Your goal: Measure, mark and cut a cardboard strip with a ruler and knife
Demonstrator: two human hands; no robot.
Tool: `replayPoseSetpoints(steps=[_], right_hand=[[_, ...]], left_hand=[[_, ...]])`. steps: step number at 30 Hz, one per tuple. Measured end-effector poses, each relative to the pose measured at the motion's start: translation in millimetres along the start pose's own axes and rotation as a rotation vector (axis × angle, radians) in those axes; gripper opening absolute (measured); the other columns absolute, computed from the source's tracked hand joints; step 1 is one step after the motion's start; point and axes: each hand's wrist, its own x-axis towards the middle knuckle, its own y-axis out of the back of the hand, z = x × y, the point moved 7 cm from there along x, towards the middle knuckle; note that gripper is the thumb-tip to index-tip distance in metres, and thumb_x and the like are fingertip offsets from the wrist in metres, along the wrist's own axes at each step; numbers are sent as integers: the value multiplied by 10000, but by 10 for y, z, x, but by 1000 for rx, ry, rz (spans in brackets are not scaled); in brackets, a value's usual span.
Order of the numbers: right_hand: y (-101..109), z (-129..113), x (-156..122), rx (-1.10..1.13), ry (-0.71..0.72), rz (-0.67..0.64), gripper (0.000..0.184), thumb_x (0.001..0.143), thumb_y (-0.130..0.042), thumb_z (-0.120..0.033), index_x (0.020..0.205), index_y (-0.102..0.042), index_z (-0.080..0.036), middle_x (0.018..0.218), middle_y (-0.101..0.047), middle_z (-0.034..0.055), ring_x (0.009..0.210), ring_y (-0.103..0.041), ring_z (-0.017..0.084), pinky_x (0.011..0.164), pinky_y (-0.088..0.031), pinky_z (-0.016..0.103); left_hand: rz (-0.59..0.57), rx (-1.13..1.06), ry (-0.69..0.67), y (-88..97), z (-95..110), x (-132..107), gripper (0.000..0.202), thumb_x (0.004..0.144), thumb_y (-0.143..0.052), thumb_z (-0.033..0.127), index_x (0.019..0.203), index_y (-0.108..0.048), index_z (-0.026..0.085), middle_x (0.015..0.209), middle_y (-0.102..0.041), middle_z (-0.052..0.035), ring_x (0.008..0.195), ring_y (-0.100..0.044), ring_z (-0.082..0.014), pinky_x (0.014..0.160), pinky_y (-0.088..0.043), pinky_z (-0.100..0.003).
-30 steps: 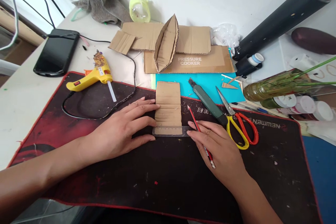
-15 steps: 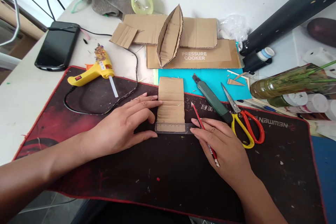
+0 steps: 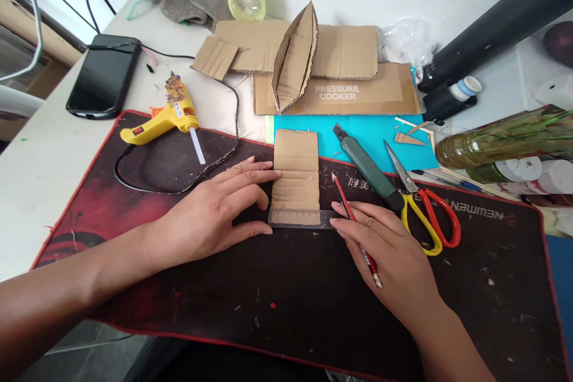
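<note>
A creased cardboard strip [image 3: 295,164] lies upright in my view on the dark desk mat. Across its near end rests a clear ruler [image 3: 298,219]. My left hand [image 3: 224,206] is flat beside the strip, fingers stretched and thumb apart. Its fingertips touch the strip's left edge, and the thumb tip is at the ruler's left end. A red and black pencil [image 3: 341,193] is held among the fingers of my right hand [image 3: 385,245], its point facing away from me. The thumb and fingertips of that hand also close on the ruler's right end.
Scissors [image 3: 421,206] and a green utility knife [image 3: 371,167] lie right of the strip. A yellow glue gun [image 3: 161,119] with a looped cord and a phone [image 3: 105,74] are at left. Behind stand cardboard pieces [image 3: 349,51] over a blue sheet [image 3: 308,131]. Bottles [image 3: 487,140] line the right.
The whole scene has shifted slightly right in view. Both hands, the ruler and the strip keep the same positions relative to one another.
</note>
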Motion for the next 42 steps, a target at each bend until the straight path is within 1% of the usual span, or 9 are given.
replayPoseSetpoints(steps=[7, 16, 20, 27, 35, 39, 42], right_hand=[[3, -3, 12, 6, 0, 1, 256, 1055, -673, -38, 1241, -719, -209, 1314, -851, 91, 1211, -767, 289, 998, -642, 454], [17, 4, 12, 10, -4, -5, 258, 1051, -671, -30, 1238, -722, -200, 1308, -853, 91, 1206, -765, 281, 1005, -634, 446], [9, 3, 15, 8, -4, -12, 263, 1051, -671, -29, 1246, -714, -200, 1312, -851, 93, 1208, -762, 285, 1007, -632, 452], [7, 14, 14, 8, -10, -10, 274, 1054, -671, -29, 1248, -710, -218, 1318, -851, 82, 1206, -770, 283, 999, -638, 456], [6, 1, 30, 3, -4, -11, 256, 1040, -678, -21, 1221, -737, -192, 1307, -855, 99, 1207, -776, 281, 994, -643, 453], [26, 1, 47, 9, -12, -6, 278, 1034, -674, -17, 1217, -754, -210, 1309, -856, 95, 1200, -789, 283, 994, -648, 460], [34, -3, 50, 8, -11, 0, 271, 1039, -674, -24, 1212, -755, -216, 1306, -857, 92, 1187, -794, 286, 986, -651, 462]], left_hand=[[-5, 13, -3, -5, 7, -1, 242, 1059, -750, 407, 1111, -612, 215, 1573, -679, -184, 1539, -603, -309, 1343, -466, -591], [-6, 27, -10, -14, 1, -7, 259, 1068, -732, 424, 1124, -598, 210, 1569, -678, -200, 1543, -598, -299, 1349, -458, -567], [2, 23, -10, -12, 2, -4, 249, 1063, -740, 413, 1129, -607, 213, 1564, -687, -188, 1538, -605, -302, 1345, -465, -558], [-9, 18, -6, -1, 10, 5, 230, 1067, -737, 406, 1124, -618, 218, 1573, -681, -181, 1548, -594, -304, 1339, -469, -586], [-12, 26, -13, -4, 23, 12, 195, 1061, -740, 373, 1144, -653, 219, 1570, -681, -166, 1550, -590, -317, 1349, -453, -580], [-5, 26, -27, 4, 33, 14, 225, 1043, -766, 374, 1180, -670, 223, 1557, -686, -166, 1550, -590, -326, 1344, -456, -594], [-2, 27, -27, 3, 35, 12, 204, 1034, -773, 341, 1187, -695, 231, 1551, -691, -150, 1545, -594, -327, 1343, -456, -595]])
